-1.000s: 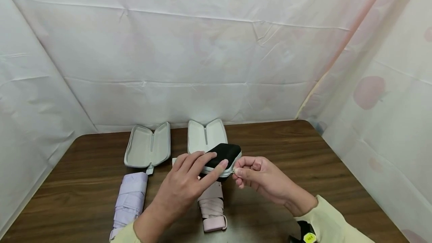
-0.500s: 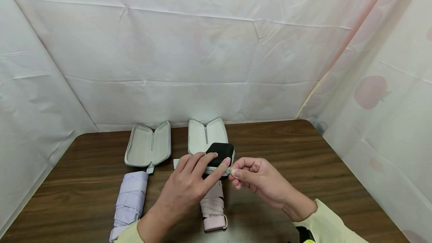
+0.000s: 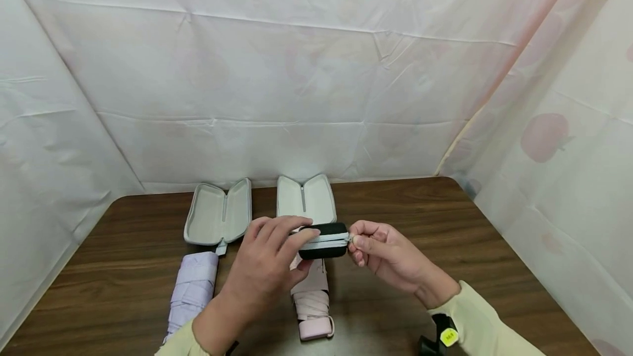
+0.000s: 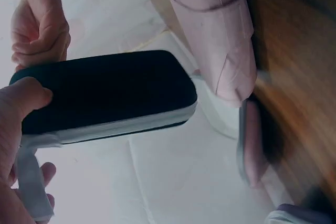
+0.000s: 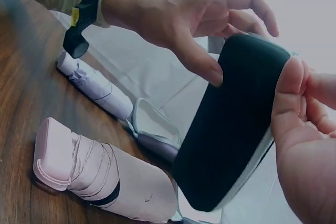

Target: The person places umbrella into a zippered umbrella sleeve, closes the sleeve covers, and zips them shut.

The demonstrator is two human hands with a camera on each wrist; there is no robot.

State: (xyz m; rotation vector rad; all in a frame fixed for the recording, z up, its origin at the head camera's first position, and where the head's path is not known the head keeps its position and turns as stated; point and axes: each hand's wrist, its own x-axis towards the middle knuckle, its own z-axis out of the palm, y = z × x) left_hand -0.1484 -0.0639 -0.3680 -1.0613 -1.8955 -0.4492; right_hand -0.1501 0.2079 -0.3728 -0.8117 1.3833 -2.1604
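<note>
Pale yellow sleeves [image 3: 487, 326] come in from the near side, a black strap with a yellow label [image 3: 449, 337] at the right wrist. The left hand [image 3: 262, 262] is partly closed around a black case [image 3: 323, 251], thumb on one flat face and fingers over the other. The right hand [image 3: 388, 254] has its fingers curled in, thumb and forefinger pinching the small zip pull at the case's right end. The case is held up above the surface [image 3: 405, 213], its pale zip band towards the head camera; a grey tab [image 4: 34, 182] hangs at the end beside the left hand.

Below the case lies a folded pink umbrella [image 3: 312, 306], handle nearest; to its left, a folded lilac one [image 3: 190, 284]. Beyond them, near the far edge, two open cases with pale insides stand apart, the left one [image 3: 205, 218] just past the lilac umbrella, the right one [image 3: 318, 202] past the pink. Pale cloth [image 3: 296, 81] hangs behind.
</note>
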